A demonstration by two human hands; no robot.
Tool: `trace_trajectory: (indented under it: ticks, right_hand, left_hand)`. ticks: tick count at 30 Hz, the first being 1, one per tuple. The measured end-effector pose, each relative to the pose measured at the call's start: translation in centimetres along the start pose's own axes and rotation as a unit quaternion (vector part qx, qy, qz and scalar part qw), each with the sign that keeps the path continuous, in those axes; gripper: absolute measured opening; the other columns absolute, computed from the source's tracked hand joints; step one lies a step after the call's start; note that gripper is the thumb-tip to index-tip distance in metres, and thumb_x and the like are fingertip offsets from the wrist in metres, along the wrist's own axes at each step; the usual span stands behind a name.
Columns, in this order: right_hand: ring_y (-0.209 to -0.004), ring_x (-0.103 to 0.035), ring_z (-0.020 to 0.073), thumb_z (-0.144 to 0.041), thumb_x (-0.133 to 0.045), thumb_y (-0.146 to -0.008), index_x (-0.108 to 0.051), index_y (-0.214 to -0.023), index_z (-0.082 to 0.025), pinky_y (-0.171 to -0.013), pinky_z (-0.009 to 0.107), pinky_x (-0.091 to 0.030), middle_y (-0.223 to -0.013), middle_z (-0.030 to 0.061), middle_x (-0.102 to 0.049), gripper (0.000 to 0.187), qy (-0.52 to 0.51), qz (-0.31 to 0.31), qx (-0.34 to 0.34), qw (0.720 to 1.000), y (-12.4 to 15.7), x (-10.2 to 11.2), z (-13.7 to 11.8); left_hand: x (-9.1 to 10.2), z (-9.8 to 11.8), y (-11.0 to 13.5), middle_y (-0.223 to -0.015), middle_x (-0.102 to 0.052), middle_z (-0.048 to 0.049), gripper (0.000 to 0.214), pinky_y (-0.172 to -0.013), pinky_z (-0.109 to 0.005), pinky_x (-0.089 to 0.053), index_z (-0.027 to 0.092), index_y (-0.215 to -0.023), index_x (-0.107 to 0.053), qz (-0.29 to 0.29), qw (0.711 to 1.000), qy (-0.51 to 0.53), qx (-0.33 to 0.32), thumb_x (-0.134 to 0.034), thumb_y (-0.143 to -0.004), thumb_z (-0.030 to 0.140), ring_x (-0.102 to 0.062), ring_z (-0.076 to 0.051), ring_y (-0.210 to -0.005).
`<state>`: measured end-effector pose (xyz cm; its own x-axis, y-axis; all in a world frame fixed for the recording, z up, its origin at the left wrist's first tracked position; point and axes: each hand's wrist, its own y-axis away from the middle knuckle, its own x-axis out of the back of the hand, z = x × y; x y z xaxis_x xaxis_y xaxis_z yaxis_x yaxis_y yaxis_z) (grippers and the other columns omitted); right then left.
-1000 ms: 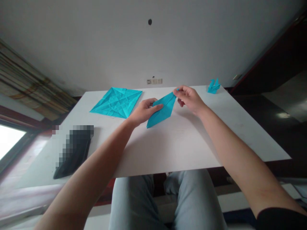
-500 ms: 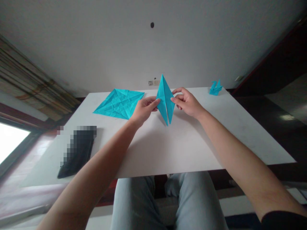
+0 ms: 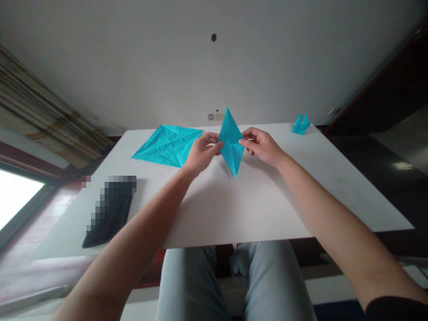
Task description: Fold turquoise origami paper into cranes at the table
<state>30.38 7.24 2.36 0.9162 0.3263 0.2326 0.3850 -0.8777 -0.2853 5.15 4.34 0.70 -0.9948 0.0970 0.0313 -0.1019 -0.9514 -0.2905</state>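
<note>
Held up between my hands is a turquoise folded paper diamond (image 3: 230, 141), long and pointed, standing upright above the white table (image 3: 254, 200). My left hand (image 3: 202, 154) pinches its left edge, and my right hand (image 3: 261, 145) pinches its right edge with the thumb and fingers. To the left of my left hand lies a creased, unfolded square of the same paper (image 3: 167, 145). A small folded paper crane (image 3: 301, 125) in that colour stands at the far right of the table.
A dark pixelated object (image 3: 112, 213) lies on the table's left side. Wall sockets (image 3: 214, 116) sit behind the far edge. My knees in pale jeans (image 3: 234, 281) show below the near edge. A curtain and window are at the left.
The paper diamond has turned from a slanted position to upright. Its two halves, parted by a slit half a second ago, now lie closed and flat between my hands.
</note>
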Motion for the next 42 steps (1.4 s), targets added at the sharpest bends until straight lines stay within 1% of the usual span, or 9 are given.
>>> trace_trajectory:
  ticks: [10, 13, 16, 20, 25, 32, 35, 37, 42]
  right_hand:
    - [-0.060, -0.054, 0.0132, -0.049, -0.084, -0.093, -0.081, -0.099, -0.024, -0.057, 0.029, -0.046, -0.071, -0.0038, -0.059, 0.025, -0.035, -0.003, -0.017, 0.999, 0.3, 0.2, -1.1]
    - [-0.062, -0.055, 0.0149, -0.060, -0.082, -0.096, -0.083, -0.097, -0.023, -0.056, 0.030, -0.044, -0.073, -0.0009, -0.062, 0.037, -0.038, 0.004, -0.017, 0.999, 0.5, 0.1, -1.6]
    - [-0.063, -0.051, 0.0149, -0.073, -0.089, -0.089, -0.081, -0.097, -0.024, -0.057, 0.030, -0.042, -0.073, -0.0013, -0.061, 0.050, -0.002, 0.005, 0.005, 1.000, 0.5, 0.0, -1.6]
    - [-0.069, -0.051, 0.0145, -0.065, -0.103, -0.076, -0.076, -0.110, -0.028, -0.059, 0.029, -0.041, -0.085, -0.0032, -0.063, 0.056, 0.011, 0.002, 0.029, 1.000, 0.4, -0.2, -1.2]
    - [-0.066, -0.047, 0.0135, -0.062, -0.100, -0.082, -0.073, -0.127, -0.031, -0.057, 0.029, -0.039, -0.089, -0.0047, -0.059, 0.061, 0.008, 0.000, 0.032, 0.999, 0.2, -0.1, -0.7]
    - [-0.063, -0.054, 0.0151, -0.093, -0.081, -0.090, -0.079, -0.121, -0.028, -0.057, 0.031, -0.044, -0.078, -0.0036, -0.059, 0.071, -0.004, 0.006, 0.013, 1.000, 0.5, 0.3, -1.5]
    - [-0.064, -0.057, 0.0154, -0.100, -0.076, -0.087, -0.081, -0.117, -0.025, -0.057, 0.031, -0.045, -0.076, -0.0017, -0.063, 0.081, -0.028, -0.007, -0.007, 1.000, 0.6, 0.4, -2.1]
    - [-0.064, -0.057, 0.0149, -0.098, -0.085, -0.080, -0.082, -0.116, -0.025, -0.057, 0.031, -0.045, -0.076, -0.0021, -0.065, 0.082, -0.036, -0.016, -0.004, 0.999, 0.7, 0.4, -2.1]
    - [-0.061, -0.052, 0.0125, -0.084, -0.096, -0.081, -0.078, -0.103, -0.025, -0.057, 0.029, -0.043, -0.073, -0.0042, -0.062, 0.066, -0.018, -0.018, 0.017, 1.000, 0.4, 0.2, -1.0]
  left_hand:
    - [0.5, 0.7, 0.2, -0.104, -0.086, -0.0066, 0.035, -0.097, -0.035, -0.066, 0.020, -0.109, -0.089, -0.033, 0.997, 0.053, 0.051, -0.080, -0.093, 0.049, -0.080, -0.019, -0.096]
    - [0.5, 1.0, 0.3, -0.113, -0.088, -0.0102, 0.046, -0.098, -0.037, -0.067, 0.019, -0.112, -0.088, -0.034, 0.997, 0.041, 0.059, -0.071, -0.100, 0.060, -0.081, -0.023, -0.102]
    - [0.3, 1.1, 0.4, -0.122, -0.087, -0.0119, 0.054, -0.099, -0.039, -0.067, 0.019, -0.116, -0.085, -0.036, 0.999, 0.012, 0.039, -0.086, -0.092, 0.068, -0.081, -0.025, -0.107]
    - [0.1, 0.5, 0.2, -0.128, -0.082, -0.0123, 0.061, -0.100, -0.043, -0.069, 0.019, -0.118, -0.080, -0.034, 0.999, 0.021, -0.002, -0.104, -0.076, 0.056, -0.081, -0.024, -0.104]
    - [0.0, 0.6, 0.3, -0.134, -0.081, -0.0124, 0.065, -0.098, -0.043, -0.070, 0.022, -0.130, -0.078, -0.033, 0.999, 0.027, -0.011, -0.103, -0.077, 0.049, -0.081, -0.024, -0.104]
    - [0.3, 1.6, 0.8, -0.134, -0.085, -0.0143, 0.074, -0.097, -0.041, -0.069, 0.020, -0.148, -0.078, -0.103, 0.994, 0.025, -0.001, -0.095, -0.079, 0.038, -0.084, -0.031, -0.115]
    - [0.4, 1.5, 0.7, -0.131, -0.087, -0.0136, 0.065, -0.102, -0.044, -0.068, 0.021, -0.144, -0.082, -0.089, 0.996, 0.017, -0.002, -0.093, -0.085, 0.044, -0.083, -0.032, -0.119]
    - [0.3, 1.3, 0.5, -0.133, -0.087, -0.0128, 0.059, -0.103, -0.044, -0.068, 0.022, -0.138, -0.084, -0.073, 0.997, 0.010, -0.005, -0.092, -0.089, 0.053, -0.082, -0.032, -0.121]
    - [0.3, 0.4, 0.0, -0.112, -0.087, -0.0109, 0.062, -0.093, -0.037, -0.066, 0.019, -0.112, -0.084, -0.017, 1.000, -0.001, -0.013, -0.086, -0.093, 0.078, -0.082, -0.026, -0.106]
